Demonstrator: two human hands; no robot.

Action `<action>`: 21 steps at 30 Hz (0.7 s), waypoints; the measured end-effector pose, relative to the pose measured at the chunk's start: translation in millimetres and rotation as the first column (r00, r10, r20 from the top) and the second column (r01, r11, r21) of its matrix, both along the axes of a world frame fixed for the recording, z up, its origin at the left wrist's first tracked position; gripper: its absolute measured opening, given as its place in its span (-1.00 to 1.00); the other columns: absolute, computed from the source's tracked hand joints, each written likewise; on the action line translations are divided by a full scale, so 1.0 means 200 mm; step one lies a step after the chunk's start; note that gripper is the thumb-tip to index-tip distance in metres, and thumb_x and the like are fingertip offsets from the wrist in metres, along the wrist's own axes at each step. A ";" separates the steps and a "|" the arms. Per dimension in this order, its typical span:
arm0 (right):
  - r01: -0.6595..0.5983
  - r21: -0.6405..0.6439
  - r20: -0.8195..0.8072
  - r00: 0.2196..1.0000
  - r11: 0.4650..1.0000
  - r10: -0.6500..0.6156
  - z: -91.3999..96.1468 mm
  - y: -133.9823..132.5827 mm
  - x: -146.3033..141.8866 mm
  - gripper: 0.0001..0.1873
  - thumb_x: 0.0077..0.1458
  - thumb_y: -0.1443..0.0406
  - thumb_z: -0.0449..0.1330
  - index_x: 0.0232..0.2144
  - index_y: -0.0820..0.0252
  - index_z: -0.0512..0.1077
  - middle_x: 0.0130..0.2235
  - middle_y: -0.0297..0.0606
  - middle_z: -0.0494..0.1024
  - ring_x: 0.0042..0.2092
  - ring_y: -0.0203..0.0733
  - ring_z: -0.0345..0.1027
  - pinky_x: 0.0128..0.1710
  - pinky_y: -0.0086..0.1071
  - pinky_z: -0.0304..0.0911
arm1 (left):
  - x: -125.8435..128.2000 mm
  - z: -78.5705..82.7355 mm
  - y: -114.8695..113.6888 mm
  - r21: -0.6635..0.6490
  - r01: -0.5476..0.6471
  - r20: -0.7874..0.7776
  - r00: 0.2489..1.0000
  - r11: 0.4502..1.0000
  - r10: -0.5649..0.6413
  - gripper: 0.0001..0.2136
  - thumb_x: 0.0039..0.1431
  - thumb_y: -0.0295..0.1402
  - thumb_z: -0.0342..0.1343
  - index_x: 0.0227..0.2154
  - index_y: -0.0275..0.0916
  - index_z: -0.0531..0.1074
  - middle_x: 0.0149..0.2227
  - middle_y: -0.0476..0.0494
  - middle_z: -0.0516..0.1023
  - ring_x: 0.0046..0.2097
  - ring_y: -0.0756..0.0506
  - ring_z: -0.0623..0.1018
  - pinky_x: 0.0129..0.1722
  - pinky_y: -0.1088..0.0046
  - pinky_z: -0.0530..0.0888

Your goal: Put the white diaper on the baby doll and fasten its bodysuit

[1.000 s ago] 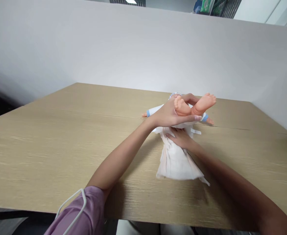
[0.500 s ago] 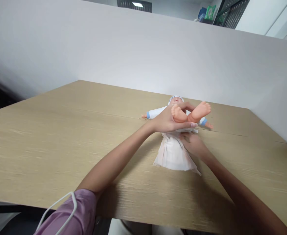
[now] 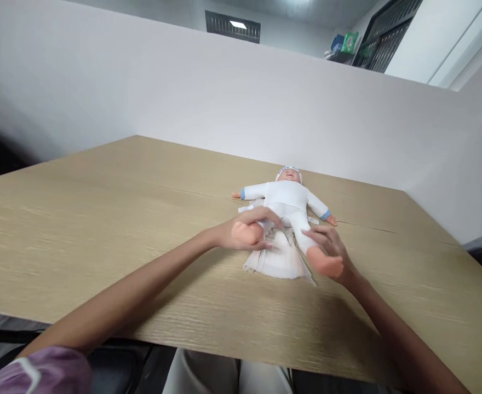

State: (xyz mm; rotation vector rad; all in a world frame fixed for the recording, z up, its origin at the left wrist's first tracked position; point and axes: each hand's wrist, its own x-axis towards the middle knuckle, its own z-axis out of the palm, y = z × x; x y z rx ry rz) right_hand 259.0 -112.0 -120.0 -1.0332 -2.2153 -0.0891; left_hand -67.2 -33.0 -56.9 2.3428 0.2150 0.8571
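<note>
A baby doll (image 3: 286, 192) in a white suit with blue cuffs lies on its back, head away from me, arms spread and legs apart. Beneath its hips is an open white diaper (image 3: 280, 260), its front part spread toward me and its side tabs showing on both sides. My left hand (image 3: 227, 232) is wrapped round the doll's leg on the left, near the bare foot (image 3: 247, 233). Around the lower leg on the right, my right hand (image 3: 334, 246) has its fingers closed, next to the other foot (image 3: 323, 262).
The wooden table (image 3: 142, 208) runs back to a white partition (image 3: 183, 93). A thin seam crosses the tabletop near the doll's arms. Beyond the partition, a green package (image 3: 350, 42) sits among other items. My legs are below the near edge.
The doll's feet were held up together in my left hand; now its legs are lowered and parted. My right hand has moved from the diaper to the right leg.
</note>
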 end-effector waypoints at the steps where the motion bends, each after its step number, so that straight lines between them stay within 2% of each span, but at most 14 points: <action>1: -0.035 0.029 0.042 0.999 0.999 0.033 -0.03 0.00 0.04 -0.48 0.31 0.39 0.15 0.26 -0.07 0.50 0.07 -0.10 0.58 0.13 0.05 0.53 0.14 -0.07 0.50 | -0.05 -0.04 0.00 0.028 0.012 -0.033 0.999 1.000 -0.011 -0.66 0.29 -0.27 0.34 0.10 -0.13 0.54 0.08 -0.27 0.65 0.17 -0.28 0.61 0.25 0.05 0.51; 3: -0.077 0.102 0.123 0.990 0.992 0.065 -0.08 -0.01 0.08 -0.54 0.32 0.43 0.09 0.14 -0.04 0.57 0.03 -0.12 0.58 0.06 -0.02 0.54 0.07 -0.12 0.51 | -0.14 -0.13 0.00 0.076 0.038 -0.087 0.996 0.996 -0.031 -0.65 0.34 -0.31 0.27 0.16 -0.14 0.54 0.13 -0.31 0.65 0.25 -0.31 0.58 0.31 0.00 0.48; 5: -0.097 0.148 0.197 0.978 0.984 0.067 -0.12 -0.01 0.10 -0.58 0.34 0.45 0.06 0.07 0.02 0.59 0.04 -0.10 0.58 0.06 -0.04 0.52 0.05 -0.15 0.52 | -0.19 -0.21 0.00 0.115 0.062 -0.137 0.990 0.991 -0.046 -0.56 0.37 -0.31 0.25 0.28 -0.14 0.46 0.22 -0.34 0.61 0.37 -0.34 0.48 0.38 -0.04 0.41; 8: -0.100 0.139 0.263 0.963 0.985 0.061 -0.14 -0.01 0.10 -0.61 0.39 0.45 0.06 0.07 0.04 0.58 0.17 -0.11 0.58 0.25 -0.02 0.44 0.23 -0.11 0.44 | -0.22 -0.29 -0.02 0.156 0.077 -0.227 0.973 0.985 -0.040 -0.45 0.38 -0.29 0.26 0.39 -0.11 0.35 0.33 -0.33 0.53 0.48 -0.36 0.34 0.45 -0.07 0.32; 10: -0.129 0.115 0.299 0.950 0.985 0.090 -0.13 -0.01 0.10 -0.65 0.44 0.41 0.07 0.11 0.05 0.55 0.30 -0.15 0.54 0.40 -0.01 0.31 0.36 -0.06 0.33 | -0.23 -0.30 -0.02 0.172 0.066 -0.285 0.958 0.983 -0.015 -0.45 0.41 -0.32 0.23 0.41 -0.09 0.32 0.36 -0.30 0.50 0.50 -0.33 0.31 0.48 -0.07 0.28; 12: -0.153 0.081 0.308 0.944 0.985 0.121 -0.12 -0.02 0.10 -0.66 0.47 0.38 0.07 0.14 0.06 0.53 0.36 -0.18 0.50 0.46 -0.02 0.23 0.40 -0.07 0.29 | -0.23 -0.28 -0.03 0.173 0.060 -0.317 0.949 0.983 -0.002 -0.46 0.43 -0.36 0.21 0.41 -0.09 0.32 0.37 -0.29 0.50 0.51 -0.30 0.30 0.49 -0.05 0.28; 17: -0.148 -0.076 0.251 0.954 0.986 0.163 -0.11 -0.01 0.12 -0.61 0.46 0.42 0.06 0.17 -0.01 0.53 0.36 -0.27 0.51 0.44 -0.10 0.28 0.33 -0.16 0.38 | -0.22 -0.27 -0.04 0.160 0.043 -0.303 0.953 0.986 0.007 -0.50 0.46 -0.45 0.14 0.40 -0.11 0.36 0.34 -0.27 0.53 0.51 -0.25 0.31 0.50 0.02 0.30; 21: -0.164 -0.258 0.125 0.972 0.952 0.201 -0.08 -0.01 0.13 -0.50 0.44 0.47 -0.02 0.20 -0.03 0.52 0.36 -0.28 0.50 0.45 -0.17 0.25 0.36 -0.19 0.37 | -0.22 -0.29 -0.04 0.123 0.049 -0.320 0.947 0.991 -0.007 -0.53 0.50 -0.48 0.06 0.40 -0.11 0.37 0.37 -0.26 0.51 0.51 -0.23 0.31 0.50 0.01 0.32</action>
